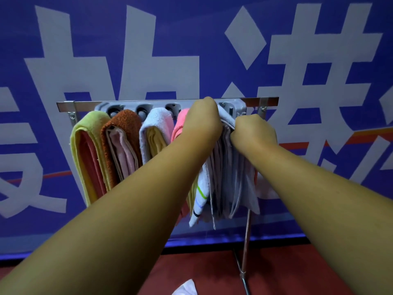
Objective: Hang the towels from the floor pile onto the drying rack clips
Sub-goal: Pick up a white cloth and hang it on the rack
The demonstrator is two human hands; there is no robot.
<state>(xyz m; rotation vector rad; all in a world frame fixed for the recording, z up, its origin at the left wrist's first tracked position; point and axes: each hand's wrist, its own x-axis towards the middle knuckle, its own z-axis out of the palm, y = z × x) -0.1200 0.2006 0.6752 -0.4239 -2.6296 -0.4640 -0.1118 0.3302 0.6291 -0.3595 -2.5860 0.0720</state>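
- Your right grip (254,130) is clenched on the bunched upper fold of the grey towel (230,177), just below the right end of the clip bar (170,105). Bunching keeps the cloth narrow enough to feed into one clip.
- Your left grip (203,122) arches over the towel's top edge, with its knuckles up against the clip bar. Its fingers curl out of sight behind the hand, so you cannot tell whether they pinch cloth or press the clip.
- The grey towel hangs in long pleats under that end of the clip bar. A striped towel (200,199) touches it on the side nearer the bar's middle.
- Under the rest of the clip bar hang four folded bundles: a yellow-green towel (89,145), a brown towel (122,133), a pale blue towel (153,128) and a pink towel (180,124).
- You seem to be filling the end clip. Seat the fold deep, because the weight of those pleats could drag it out.
- Far below the clip bar, a white scrap (185,288) lies on the floor (202,271). It may be what remains of the pile.
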